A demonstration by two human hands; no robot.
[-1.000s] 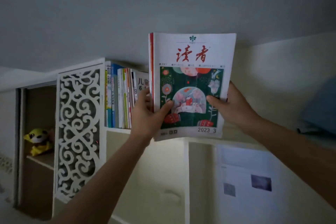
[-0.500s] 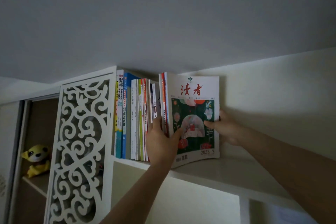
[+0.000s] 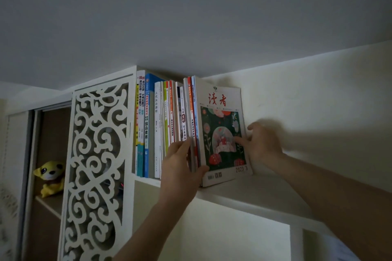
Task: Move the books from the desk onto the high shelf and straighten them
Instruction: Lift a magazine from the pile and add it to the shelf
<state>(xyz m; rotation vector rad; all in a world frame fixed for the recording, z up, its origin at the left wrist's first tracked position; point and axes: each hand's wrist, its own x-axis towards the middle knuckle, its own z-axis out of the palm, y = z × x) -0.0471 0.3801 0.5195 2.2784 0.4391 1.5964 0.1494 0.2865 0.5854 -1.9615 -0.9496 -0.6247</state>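
A stack of thin magazines (image 3: 220,131), the front one white with a dark green flowered picture and red title, stands upright on the high white shelf (image 3: 254,195), to the right of a row of several upright books (image 3: 157,129). My left hand (image 3: 180,167) grips the lower spines of the magazines, thumb on the front cover's bottom corner. My right hand (image 3: 261,144) rests at the front cover's right edge, fingers spread and touching the cover, blurred by motion.
A white carved fretwork panel (image 3: 97,171) bounds the book row on the left. Behind it a brown cabinet holds a yellow plush toy (image 3: 51,176). The ceiling is close above the books. Bare shelf stretches right of the magazines along the wall.
The magazines went from held in the air in front of me to standing on the shelf against the book row. My right hand has loosened from gripping the right edge to touching it.
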